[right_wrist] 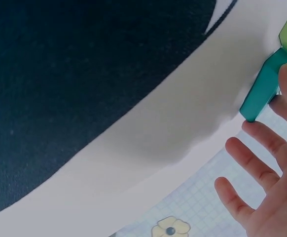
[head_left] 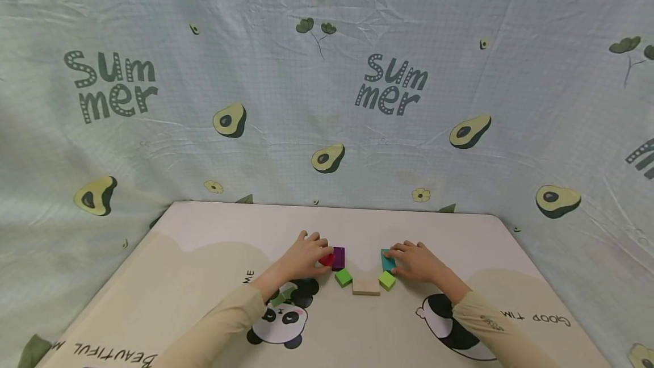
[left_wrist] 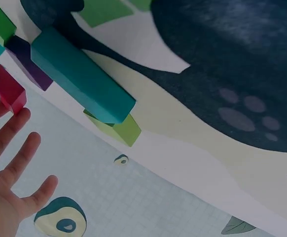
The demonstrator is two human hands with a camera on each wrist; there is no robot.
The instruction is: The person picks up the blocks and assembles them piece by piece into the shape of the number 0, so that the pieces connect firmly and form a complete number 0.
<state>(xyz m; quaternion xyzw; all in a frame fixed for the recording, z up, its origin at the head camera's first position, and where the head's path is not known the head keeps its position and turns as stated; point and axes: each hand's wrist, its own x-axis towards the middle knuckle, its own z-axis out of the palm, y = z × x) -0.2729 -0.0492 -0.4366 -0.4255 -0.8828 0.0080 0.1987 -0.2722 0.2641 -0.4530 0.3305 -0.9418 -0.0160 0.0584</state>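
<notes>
My left hand (head_left: 305,257) pinches a red block (left_wrist: 9,88) between thumb and fingers. Beside that block stands a purple block (head_left: 339,258), with a green block (head_left: 343,277) just nearer to me. My right hand (head_left: 420,261) holds a teal block (right_wrist: 266,86) between its thumb and fingers, and a lime green block (head_left: 387,280) lies close to its near end. Between the two green blocks is a pale wooden block (head_left: 365,287). In the left wrist view, a long teal block (left_wrist: 82,76) appears in front of another lime block (left_wrist: 119,131).
The white table (head_left: 388,334) carries panda drawings (head_left: 280,322) and lettering. Behind it hangs a light cloth (head_left: 276,72) printed with avocados and words. The table's far edge runs a short way beyond both hands.
</notes>
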